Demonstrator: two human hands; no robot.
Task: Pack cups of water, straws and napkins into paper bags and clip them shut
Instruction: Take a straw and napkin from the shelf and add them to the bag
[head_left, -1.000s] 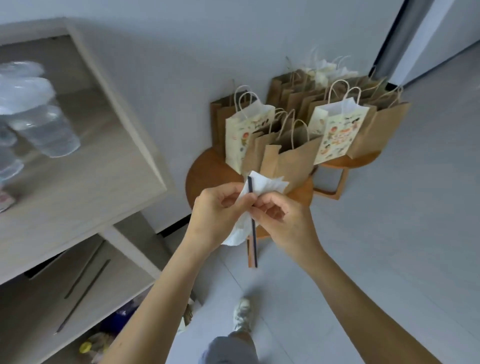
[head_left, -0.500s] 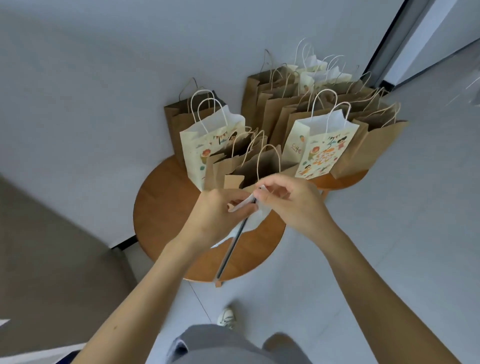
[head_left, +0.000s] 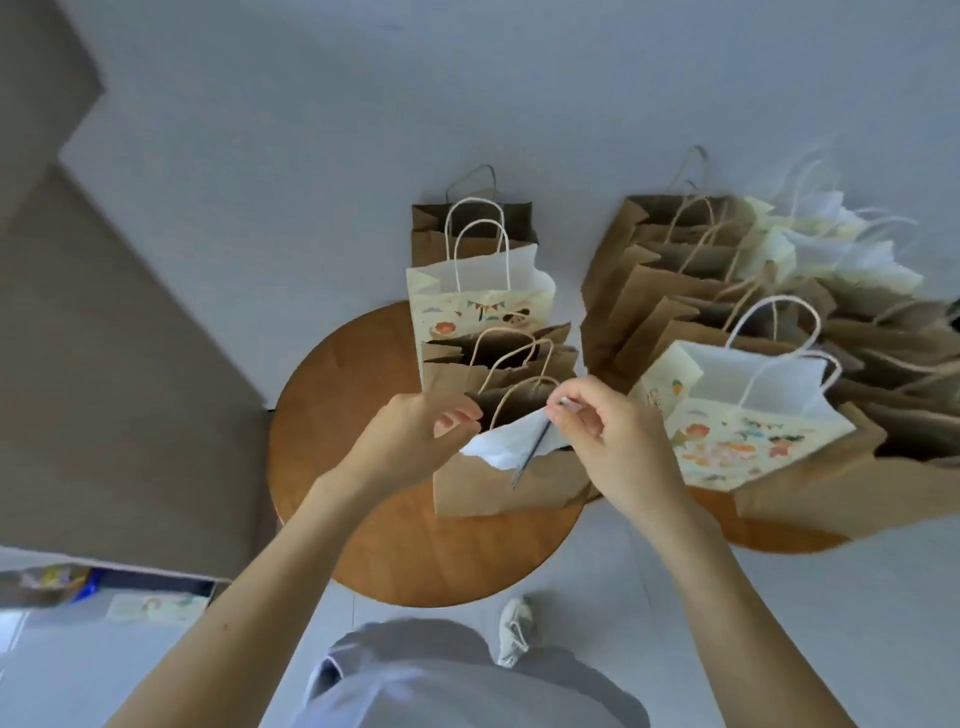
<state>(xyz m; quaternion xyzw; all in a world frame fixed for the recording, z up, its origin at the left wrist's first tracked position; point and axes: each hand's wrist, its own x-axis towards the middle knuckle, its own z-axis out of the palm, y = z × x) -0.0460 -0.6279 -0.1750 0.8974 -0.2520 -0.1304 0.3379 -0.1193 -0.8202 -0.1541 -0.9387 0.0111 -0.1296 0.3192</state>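
Right hand (head_left: 602, 441) pinches straw (head_left: 530, 454) and napkin (head_left: 506, 447) over front brown bag (head_left: 498, 483), worktop's (head_left: 363, 467) 3 o'clock side. Left hand (head_left: 410, 441) loosely curled, apparently empty. Risk: straw snagging rim, napkin slipping outside.

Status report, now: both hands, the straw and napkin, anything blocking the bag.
Right hand pinching straw and napkin. Left hand at brown bag, grip unclear. Bag mouth open, handles upright beside it; nothing else blocking.

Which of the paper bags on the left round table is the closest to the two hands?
The front brown bag, nearest the person. The left hand and right hand hold a napkin and straw at its mouth; the others stand behind it.
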